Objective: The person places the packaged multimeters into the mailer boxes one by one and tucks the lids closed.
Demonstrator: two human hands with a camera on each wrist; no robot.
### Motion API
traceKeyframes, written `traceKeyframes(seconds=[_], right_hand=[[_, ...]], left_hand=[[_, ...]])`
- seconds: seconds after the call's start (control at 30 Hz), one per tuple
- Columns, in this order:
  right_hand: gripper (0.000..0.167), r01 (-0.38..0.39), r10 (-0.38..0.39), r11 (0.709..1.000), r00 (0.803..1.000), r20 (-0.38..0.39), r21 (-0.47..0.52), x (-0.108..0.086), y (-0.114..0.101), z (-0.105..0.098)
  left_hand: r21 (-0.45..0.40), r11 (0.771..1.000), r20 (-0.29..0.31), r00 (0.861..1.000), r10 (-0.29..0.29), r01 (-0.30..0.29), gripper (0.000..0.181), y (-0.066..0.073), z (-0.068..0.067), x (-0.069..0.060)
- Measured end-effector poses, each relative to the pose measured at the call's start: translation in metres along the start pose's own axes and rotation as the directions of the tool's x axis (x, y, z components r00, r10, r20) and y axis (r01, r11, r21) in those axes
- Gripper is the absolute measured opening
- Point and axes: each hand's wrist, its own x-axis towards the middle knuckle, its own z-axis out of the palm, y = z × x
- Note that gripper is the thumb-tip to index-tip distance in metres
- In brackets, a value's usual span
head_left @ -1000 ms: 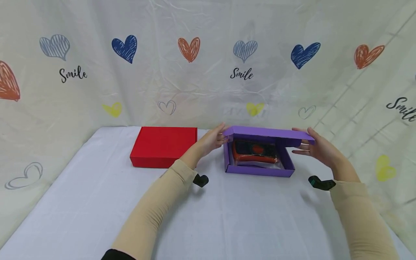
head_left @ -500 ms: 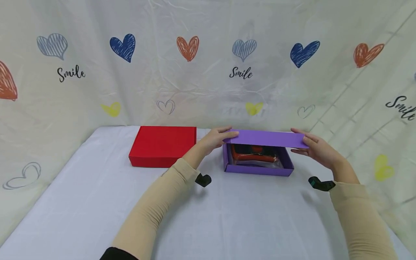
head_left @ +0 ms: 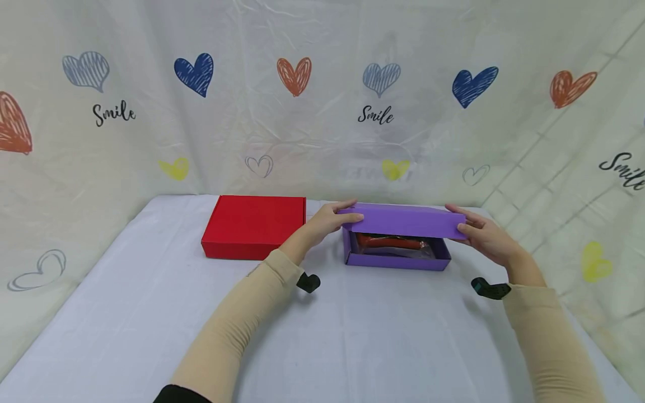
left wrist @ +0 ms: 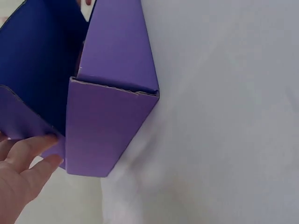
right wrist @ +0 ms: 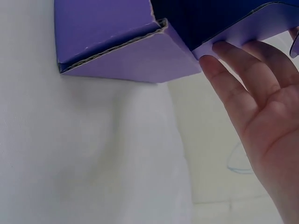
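A purple cardboard box point(head_left: 398, 261) stands on the table, its hinged lid point(head_left: 408, 220) tilted partly down over it. Through the front gap shows a red-orange thing point(head_left: 390, 242) in clear plastic; the lid hides its upper part. My left hand point(head_left: 322, 223) holds the lid's left end, thumb on the front flap; in the left wrist view its fingers point(left wrist: 30, 151) touch the side flap. At the lid's right end my right hand point(head_left: 486, 235) holds the corner, thumb on the front flap. In the right wrist view its fingers point(right wrist: 247, 77) lie against the side flap.
A closed red box point(head_left: 257, 224) lies left of the purple one, close to my left forearm. White cloth covers the table point(head_left: 383, 336). Behind it hangs a pale sheet point(head_left: 332, 129) printed with hearts and "Smile". A dark wrist camera point(head_left: 491, 288) sits at my right cuff.
The lid has swung down and toward me, covering more of the red-orange thing. Both hands have moved with it, and their thumbs now lie on its front flap.
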Motion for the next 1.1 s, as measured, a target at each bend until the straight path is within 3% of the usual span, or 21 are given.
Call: traceKeyframes(seconds=[0.23,0.37,0.5,0.67,0.97,1.1], right_hand=[[0.054,-0.031,0.029,0.999,0.997,-0.068,-0.039,0.006,0.011,0.005],[0.056,-0.060,0.053,0.996,0.993,-0.101,-0.070,0.007,0.016,0.009],[0.057,-0.082,0.067,0.990,0.989,-0.130,-0.114,0.008,0.019,0.013],[0.058,-0.105,0.081,0.981,0.986,-0.149,-0.162,0.012,0.021,0.018],[0.060,-0.139,0.109,0.974,0.980,-0.168,-0.176,0.018,0.030,0.019],[0.061,-0.173,0.138,0.967,0.973,-0.186,-0.189,0.019,0.032,0.019]], left_hand=[[0.067,0.998,0.027,0.999,0.018,-0.020,0.074,-0.007,-0.012,0.000],[0.146,0.989,0.039,0.999,0.011,-0.016,0.075,-0.010,-0.017,-0.001],[0.241,0.970,0.043,0.999,0.025,-0.034,0.075,-0.011,-0.019,-0.003],[0.289,0.955,0.042,0.998,0.056,-0.066,0.075,-0.013,-0.021,-0.009],[0.386,0.921,0.013,0.999,0.046,-0.048,0.076,-0.019,-0.021,-0.017],[0.455,0.888,0.005,0.997,0.075,-0.069,0.075,-0.020,-0.020,-0.018]])
